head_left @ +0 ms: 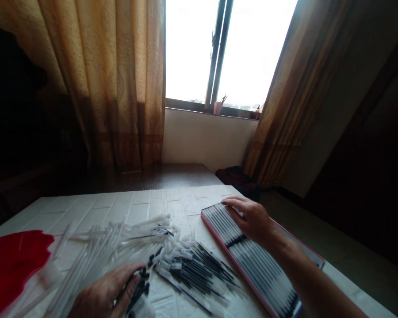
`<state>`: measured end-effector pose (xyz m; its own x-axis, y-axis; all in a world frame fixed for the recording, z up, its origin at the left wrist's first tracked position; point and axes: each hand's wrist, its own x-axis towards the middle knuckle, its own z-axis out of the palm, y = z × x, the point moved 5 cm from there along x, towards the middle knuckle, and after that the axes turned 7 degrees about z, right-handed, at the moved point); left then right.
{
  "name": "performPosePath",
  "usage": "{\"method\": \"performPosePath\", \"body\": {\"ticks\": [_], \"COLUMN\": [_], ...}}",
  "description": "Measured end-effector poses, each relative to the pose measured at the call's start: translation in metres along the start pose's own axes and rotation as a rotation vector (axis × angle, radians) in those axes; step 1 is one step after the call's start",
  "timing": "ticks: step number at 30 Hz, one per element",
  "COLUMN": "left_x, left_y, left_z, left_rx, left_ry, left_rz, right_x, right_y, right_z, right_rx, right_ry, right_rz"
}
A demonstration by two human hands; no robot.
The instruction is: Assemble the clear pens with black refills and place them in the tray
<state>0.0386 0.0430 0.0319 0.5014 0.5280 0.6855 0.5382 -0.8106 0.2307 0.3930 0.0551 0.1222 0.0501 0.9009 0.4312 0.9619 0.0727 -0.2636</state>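
My right hand [252, 218] reaches over the far end of a shallow pink-edged box [223, 245] filled with rows of pens [260, 260]. Its fingers stretch out across the top pens, apart from the thumb. Low in the view, my left hand [108, 289] curls its thumb and fingers around small black caps [139, 287]. Just right of it lies a pile of thin black refills [197, 271] with whitish tips. Clear plastic pen tubes [102, 240] are heaped behind and beside the left hand.
A red scalloped-edge container [16, 265] stands at the table's left edge. The white brick-patterned table [192, 198] meets a dark wooden surface [172, 174] behind. Beyond are curtains [119, 79] and a window, with a pink cup [218, 107] on the sill.
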Motion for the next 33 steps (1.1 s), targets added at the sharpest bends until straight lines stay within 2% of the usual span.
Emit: {"method": "performPosePath", "body": {"ticks": [3, 5, 7, 10, 13, 17, 22, 27, 33], "left_x": [0.007, 0.008, 0.008, 0.007, 0.006, 0.003, 0.001, -0.001, -0.003], "left_y": [0.003, 0.002, -0.001, -0.004, -0.007, -0.009, -0.007, -0.008, -0.003], "left_z": [-0.008, -0.01, -0.011, -0.012, -0.01, -0.006, -0.002, 0.001, 0.006], "left_rx": [0.073, 0.123, 0.158, 0.183, 0.191, 0.191, 0.176, 0.16, 0.133], "left_ry": [0.049, 0.091, 0.132, 0.164, 0.162, 0.138, 0.108, 0.104, 0.077], "left_rz": [-0.016, -0.018, -0.009, -0.002, -0.012, -0.027, -0.025, 0.004, 0.051], "right_x": [-0.012, -0.02, -0.026, -0.031, -0.032, -0.036, -0.052, -0.077, -0.094], "right_y": [-0.055, -0.082, -0.1, -0.116, -0.122, -0.118, -0.108, -0.111, -0.119], "right_z": [0.035, 0.057, 0.074, 0.089, 0.097, 0.105, 0.094, 0.083, 0.097], "right_rx": [0.041, 0.05, 0.049, 0.035, 0.031, 0.054, 0.057, -0.148, -0.361], "right_ry": [-0.126, -0.204, -0.268, -0.322, -0.337, -0.351, -0.431, -0.624, -0.716], "right_rz": [-0.096, -0.123, -0.126, -0.095, -0.058, -0.045, -0.059, -0.056, -0.05]}}
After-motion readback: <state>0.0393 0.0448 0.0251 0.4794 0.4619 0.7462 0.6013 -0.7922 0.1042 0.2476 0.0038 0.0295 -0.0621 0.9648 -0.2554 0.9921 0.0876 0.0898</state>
